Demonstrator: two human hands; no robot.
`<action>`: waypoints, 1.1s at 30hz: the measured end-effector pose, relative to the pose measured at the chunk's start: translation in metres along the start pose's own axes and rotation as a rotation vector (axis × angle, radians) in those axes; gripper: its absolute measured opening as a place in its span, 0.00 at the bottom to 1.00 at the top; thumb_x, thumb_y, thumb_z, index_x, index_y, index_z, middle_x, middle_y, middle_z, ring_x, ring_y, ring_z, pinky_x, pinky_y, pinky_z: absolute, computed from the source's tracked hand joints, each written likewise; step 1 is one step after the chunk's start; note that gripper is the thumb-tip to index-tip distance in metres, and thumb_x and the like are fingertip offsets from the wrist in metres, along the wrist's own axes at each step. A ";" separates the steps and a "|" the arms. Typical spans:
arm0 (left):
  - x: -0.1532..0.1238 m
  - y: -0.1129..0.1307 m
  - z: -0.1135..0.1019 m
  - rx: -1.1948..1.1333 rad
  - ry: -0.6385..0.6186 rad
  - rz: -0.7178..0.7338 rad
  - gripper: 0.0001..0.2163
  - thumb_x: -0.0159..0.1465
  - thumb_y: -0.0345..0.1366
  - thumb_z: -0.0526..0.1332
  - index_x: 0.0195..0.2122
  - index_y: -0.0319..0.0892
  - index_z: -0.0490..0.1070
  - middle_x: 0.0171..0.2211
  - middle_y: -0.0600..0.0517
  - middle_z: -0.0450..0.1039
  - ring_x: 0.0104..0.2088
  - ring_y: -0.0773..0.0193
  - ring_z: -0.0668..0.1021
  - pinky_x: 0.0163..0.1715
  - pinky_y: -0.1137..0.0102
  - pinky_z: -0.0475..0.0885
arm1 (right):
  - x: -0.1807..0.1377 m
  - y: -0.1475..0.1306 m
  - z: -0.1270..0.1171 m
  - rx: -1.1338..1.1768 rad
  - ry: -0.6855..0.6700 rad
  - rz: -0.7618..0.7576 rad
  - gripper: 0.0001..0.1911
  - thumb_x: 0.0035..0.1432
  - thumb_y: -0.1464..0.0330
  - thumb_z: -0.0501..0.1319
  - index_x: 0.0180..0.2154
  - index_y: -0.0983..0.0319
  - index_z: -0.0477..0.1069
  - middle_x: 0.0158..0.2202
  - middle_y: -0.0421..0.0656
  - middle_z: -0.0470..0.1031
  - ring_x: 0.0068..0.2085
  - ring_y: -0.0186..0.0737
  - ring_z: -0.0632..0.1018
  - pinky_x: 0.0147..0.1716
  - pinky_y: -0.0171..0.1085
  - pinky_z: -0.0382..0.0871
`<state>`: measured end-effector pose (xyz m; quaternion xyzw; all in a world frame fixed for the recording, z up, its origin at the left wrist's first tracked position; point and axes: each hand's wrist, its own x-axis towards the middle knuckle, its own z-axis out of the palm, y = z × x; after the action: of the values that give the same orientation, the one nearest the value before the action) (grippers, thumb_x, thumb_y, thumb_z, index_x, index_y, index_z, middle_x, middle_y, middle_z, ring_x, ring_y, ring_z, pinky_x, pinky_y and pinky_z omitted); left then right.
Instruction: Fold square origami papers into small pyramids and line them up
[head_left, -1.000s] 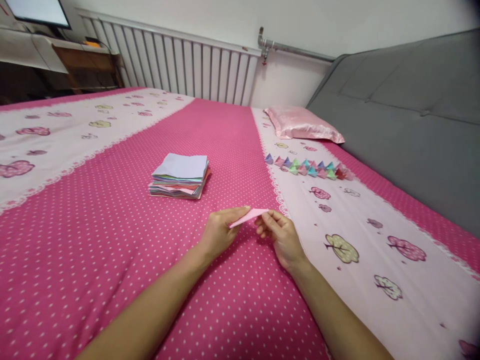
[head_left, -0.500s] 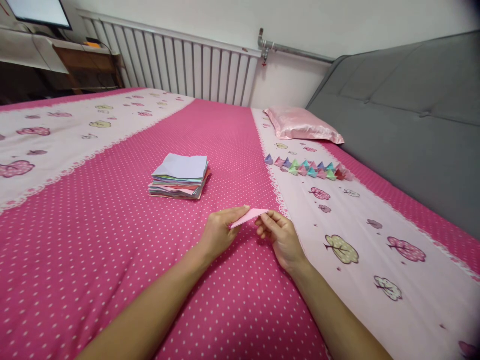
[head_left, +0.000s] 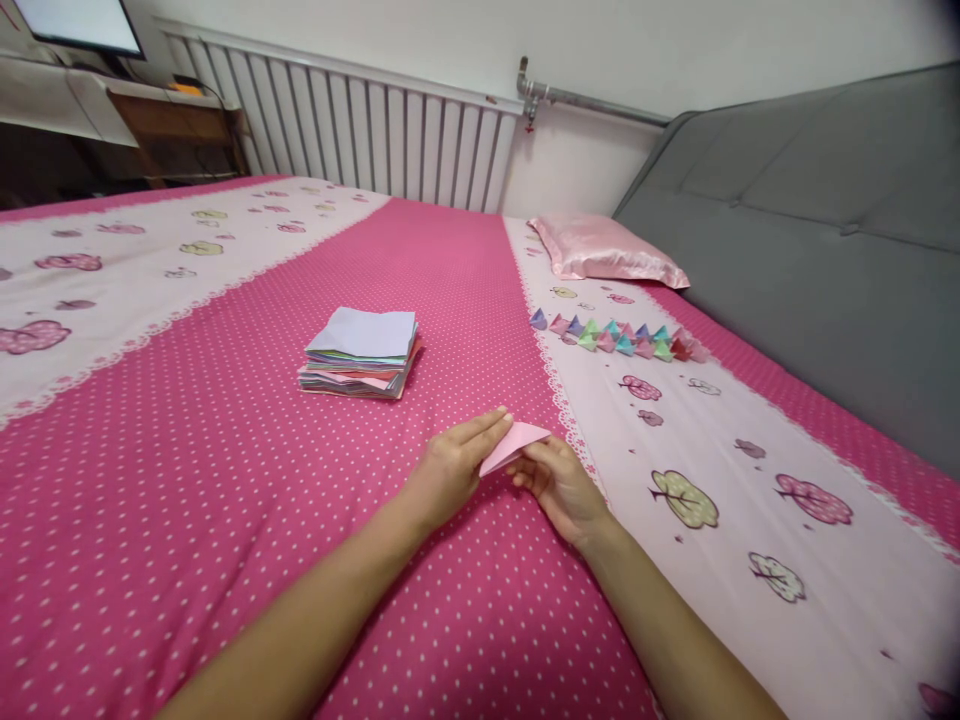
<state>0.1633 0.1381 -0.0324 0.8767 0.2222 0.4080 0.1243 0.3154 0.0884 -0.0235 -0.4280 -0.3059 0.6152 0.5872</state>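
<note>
A small folded piece of pink paper (head_left: 516, 445) is held between my two hands, just above the bed. My left hand (head_left: 459, 462) grips its left side, fingers on top and closed on it. Around its right corner, the thumb and fingers of my right hand (head_left: 564, 487) pinch the paper from the side and below; some right fingertips are hidden under it. Ahead and to the left sits a stack of coloured paper sheets (head_left: 361, 335), a pale lilac one on top. Several folded paper pieces (head_left: 624, 342) in mixed colours stand in two rows at the right.
The bedspread (head_left: 300, 480) is pink with white dots and has pale printed bands. A pink pillow (head_left: 606, 250) lies by the grey headboard (head_left: 817, 190). Along the wall runs a white radiator (head_left: 360, 115), and a monitor (head_left: 79, 25) stands on a desk at the far left.
The pink folded paper has shifted slightly right and tilted, showing more of its upper face. My left hand has moved a little right with it, its fingers laid farther over the paper.
</note>
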 end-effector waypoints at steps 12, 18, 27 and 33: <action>0.003 0.014 0.000 -0.315 -0.254 -0.131 0.36 0.51 0.29 0.59 0.61 0.37 0.48 0.60 0.39 0.54 0.59 0.53 0.60 0.57 0.58 0.57 | 0.005 0.006 -0.003 -0.506 0.202 -0.469 0.11 0.44 0.74 0.62 0.34 0.62 0.70 0.30 0.38 0.74 0.30 0.33 0.74 0.31 0.31 0.67; 0.002 0.016 0.004 -0.418 -0.152 -0.289 0.27 0.57 0.32 0.56 0.59 0.40 0.53 0.54 0.42 0.64 0.51 0.57 0.70 0.50 0.62 0.66 | -0.001 0.003 0.003 -0.696 0.201 -0.545 0.10 0.45 0.74 0.60 0.34 0.62 0.70 0.28 0.38 0.74 0.25 0.33 0.73 0.25 0.31 0.67; -0.001 0.009 0.010 -0.491 -0.081 -0.471 0.26 0.54 0.23 0.51 0.56 0.40 0.59 0.48 0.47 0.70 0.45 0.61 0.73 0.47 0.66 0.66 | -0.004 0.003 0.002 -0.872 0.146 -0.722 0.12 0.48 0.75 0.59 0.36 0.59 0.74 0.30 0.40 0.74 0.28 0.34 0.73 0.27 0.33 0.68; 0.006 0.013 0.005 -0.664 -0.161 -0.475 0.20 0.58 0.24 0.46 0.49 0.40 0.67 0.41 0.49 0.73 0.42 0.63 0.73 0.45 0.68 0.65 | -0.006 0.001 0.003 -0.983 0.142 -0.768 0.14 0.50 0.74 0.58 0.39 0.58 0.73 0.30 0.40 0.73 0.28 0.34 0.73 0.28 0.34 0.69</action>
<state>0.1741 0.1293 -0.0263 0.7426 0.2644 0.3475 0.5079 0.3122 0.0827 -0.0221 -0.5474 -0.6453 0.1176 0.5197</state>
